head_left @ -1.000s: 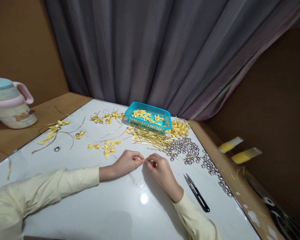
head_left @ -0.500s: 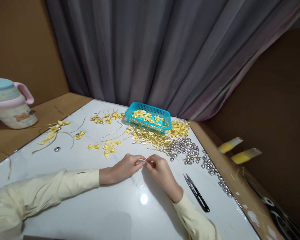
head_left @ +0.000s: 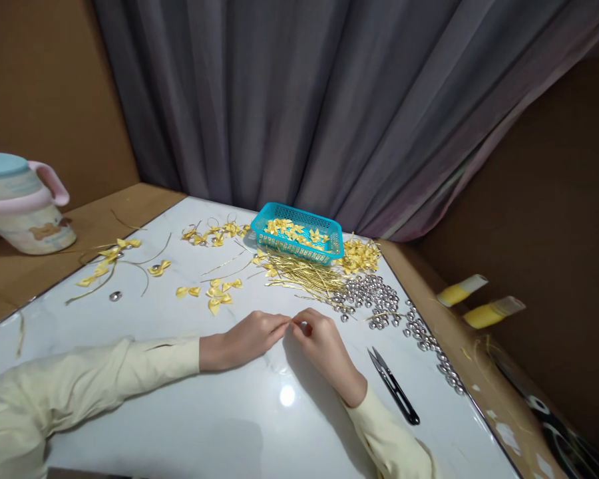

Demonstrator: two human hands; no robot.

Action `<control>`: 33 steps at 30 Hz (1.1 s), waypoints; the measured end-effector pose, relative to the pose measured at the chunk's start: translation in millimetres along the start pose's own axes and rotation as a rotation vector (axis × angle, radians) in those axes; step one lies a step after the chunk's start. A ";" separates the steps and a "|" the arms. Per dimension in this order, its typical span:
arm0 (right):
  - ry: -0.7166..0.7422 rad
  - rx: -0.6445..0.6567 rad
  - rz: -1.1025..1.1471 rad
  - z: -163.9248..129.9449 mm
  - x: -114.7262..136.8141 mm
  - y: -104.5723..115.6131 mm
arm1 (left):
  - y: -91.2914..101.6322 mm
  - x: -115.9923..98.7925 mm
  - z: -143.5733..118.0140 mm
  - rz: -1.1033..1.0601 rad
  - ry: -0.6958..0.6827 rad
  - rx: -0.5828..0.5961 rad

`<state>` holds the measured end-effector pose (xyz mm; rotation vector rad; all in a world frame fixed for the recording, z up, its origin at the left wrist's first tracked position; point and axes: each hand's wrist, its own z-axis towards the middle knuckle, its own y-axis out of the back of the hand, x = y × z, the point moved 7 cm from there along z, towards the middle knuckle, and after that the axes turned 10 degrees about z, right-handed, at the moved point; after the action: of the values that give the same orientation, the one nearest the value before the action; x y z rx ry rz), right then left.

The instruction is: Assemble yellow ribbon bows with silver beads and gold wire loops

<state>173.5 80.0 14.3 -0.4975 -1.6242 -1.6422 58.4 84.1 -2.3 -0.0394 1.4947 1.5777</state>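
Observation:
My left hand [head_left: 257, 337] and my right hand [head_left: 322, 349] meet fingertip to fingertip above the white tabletop [head_left: 190, 419]. Both are closed in a pinch, and whatever lies between the fingers is too small or hidden to name. Behind them, gold cords [head_left: 304, 276] lie in a bundle in front of a turquoise basket [head_left: 297, 249] with yellow ribbon bows [head_left: 292, 231] in it. Silver rhinestones [head_left: 369, 293] are spread to the right of the cords. Loose yellow bows [head_left: 219, 296] lie beyond my left hand. Black thread snips [head_left: 393, 386] rest right of my right hand.
More yellow bows [head_left: 358, 256] are heaped beside the basket. At the left, bows with cords [head_left: 112, 254] and a single rhinestone [head_left: 115, 296] lie near a lidded cup [head_left: 27, 206] with a pink handle. Two yellow-filled tubes [head_left: 494, 312] stick out at the right. A grey curtain [head_left: 259, 100] hangs behind.
The fingers of my left hand have drawn closer together at the pinch. Both hands stay in the same place, and the view has shifted very slightly.

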 end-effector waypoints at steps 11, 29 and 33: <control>0.003 -0.018 0.020 1.0 -4.3 2.7 | 10.3 9.2 8.2 -0.114 0.187 -0.034; 0.010 -0.026 0.031 2.2 -5.2 0.8 | 4.7 12.1 7.8 -0.280 0.298 0.053; 0.003 -0.033 0.046 2.3 -5.0 2.3 | 2.6 16.1 9.6 -0.348 0.336 0.084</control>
<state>177.9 83.6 12.4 -0.5448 -1.5738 -1.6375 52.9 101.6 -7.2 -0.5117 1.7009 1.2669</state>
